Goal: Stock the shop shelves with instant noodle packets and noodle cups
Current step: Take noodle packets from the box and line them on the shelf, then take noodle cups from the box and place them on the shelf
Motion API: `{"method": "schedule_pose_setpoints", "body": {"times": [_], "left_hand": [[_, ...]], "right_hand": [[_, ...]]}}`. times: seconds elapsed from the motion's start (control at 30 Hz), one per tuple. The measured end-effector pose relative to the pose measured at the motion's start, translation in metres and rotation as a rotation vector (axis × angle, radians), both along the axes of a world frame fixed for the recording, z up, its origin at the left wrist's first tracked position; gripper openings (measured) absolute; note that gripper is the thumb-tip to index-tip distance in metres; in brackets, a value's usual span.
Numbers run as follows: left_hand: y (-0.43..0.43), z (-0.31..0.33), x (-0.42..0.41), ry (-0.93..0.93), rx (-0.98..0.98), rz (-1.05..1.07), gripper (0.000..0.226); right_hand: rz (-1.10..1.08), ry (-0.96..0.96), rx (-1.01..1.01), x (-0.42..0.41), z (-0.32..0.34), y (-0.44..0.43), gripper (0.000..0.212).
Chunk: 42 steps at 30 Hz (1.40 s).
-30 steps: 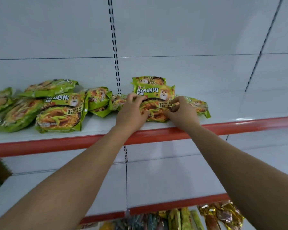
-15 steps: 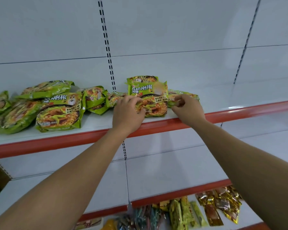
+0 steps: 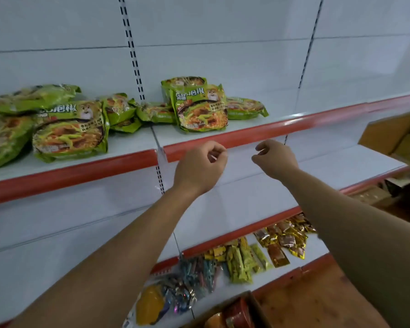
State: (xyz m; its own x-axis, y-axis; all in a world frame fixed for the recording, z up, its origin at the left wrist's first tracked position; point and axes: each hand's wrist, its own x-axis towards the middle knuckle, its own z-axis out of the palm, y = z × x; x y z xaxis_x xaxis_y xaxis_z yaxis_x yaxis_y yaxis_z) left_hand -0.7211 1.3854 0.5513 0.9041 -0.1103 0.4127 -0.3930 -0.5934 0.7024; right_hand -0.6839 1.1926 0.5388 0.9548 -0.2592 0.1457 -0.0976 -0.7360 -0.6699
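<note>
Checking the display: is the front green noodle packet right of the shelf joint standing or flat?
Standing, tilted back: the green plastic noodle packet leans on another green packet behind it, printed face forward.

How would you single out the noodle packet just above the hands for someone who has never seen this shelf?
Find the top shelf with the red front edge, then the slotted post on the back wall. Just right of it, a green noodle packet stands facing you with a second packet behind it; the packets either side lie flat.
</note>
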Motion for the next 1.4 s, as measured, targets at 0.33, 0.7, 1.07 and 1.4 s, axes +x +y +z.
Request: {"method": "schedule_pose_setpoints", "body": {"times": [0.33, 0.7, 1.07, 1.4], "left_hand": [[-0.005, -0.183, -0.044, 0.584, 0.421, -0.082, 0.020], [-0.020, -0.430, -0.117, 1.241, 0.628, -0.051, 0.018], [-0.062, -0.659, -0.144, 1.562, 0.361, 0.035, 0.052], [-0.109, -0.738, -0.132, 1.681, 0.255, 0.161, 0.081]], "right_hand": [[0.014, 0.356, -0.019, -0.025, -0.155, -0.006, 0.036], [0.146, 0.814, -0.010, -0.085, -0.399, -0.026, 0.022], [0.206, 1.179, 0.022, -0.165, -0.641, -0.032, 0.032], [0.142, 1.250, 0.143, -0.185, -0.724, -0.032, 0.033]]}}
